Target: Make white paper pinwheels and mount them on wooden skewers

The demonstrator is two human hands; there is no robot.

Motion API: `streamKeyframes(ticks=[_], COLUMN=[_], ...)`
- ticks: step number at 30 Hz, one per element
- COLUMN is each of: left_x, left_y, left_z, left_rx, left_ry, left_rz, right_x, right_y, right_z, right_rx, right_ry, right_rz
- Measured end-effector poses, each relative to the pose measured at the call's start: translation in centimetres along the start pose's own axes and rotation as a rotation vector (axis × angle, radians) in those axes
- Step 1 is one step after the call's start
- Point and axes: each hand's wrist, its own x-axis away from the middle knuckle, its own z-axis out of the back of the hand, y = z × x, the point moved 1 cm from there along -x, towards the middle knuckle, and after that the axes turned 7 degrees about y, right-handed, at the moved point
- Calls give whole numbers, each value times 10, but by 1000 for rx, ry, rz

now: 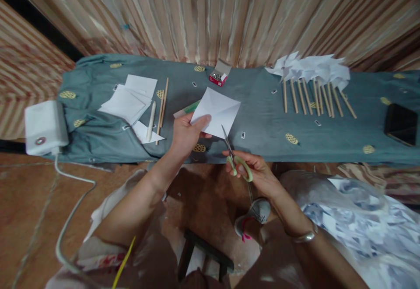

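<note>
A square white sheet of paper (218,109) with faint diagonal creases is pinched in my left hand (188,133), thumb on top. My right hand (251,168) grips scissors (241,166) with pale green handles. Their blades point up at the paper's lower corner; whether they are cutting into it I cannot tell. Partly under the sheet lies a green and white strip-like object (187,109). Left of my hands are two wooden sticks (163,109), a white candle-like stick (151,122) and a stack of white paper squares (126,100).
An opened red box (218,78) of small metal pieces sits at the cloth's back edge. Several paper pinwheels (311,72) on sticks lie to the right, then a black phone (400,125). A white power bank (46,127) with a cable is far left; a plastic bag (354,223) of paper pieces is lower right.
</note>
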Motion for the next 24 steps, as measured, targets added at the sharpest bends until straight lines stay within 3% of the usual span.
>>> streamKeyframes(ticks=[24], left_x=[0], left_y=[-3], left_z=[0], left_rx=[13], left_ry=[-13], left_rz=[3], right_x=[-2], right_y=[3], right_z=[3], right_rx=[46], right_ry=[45], right_rz=[-1])
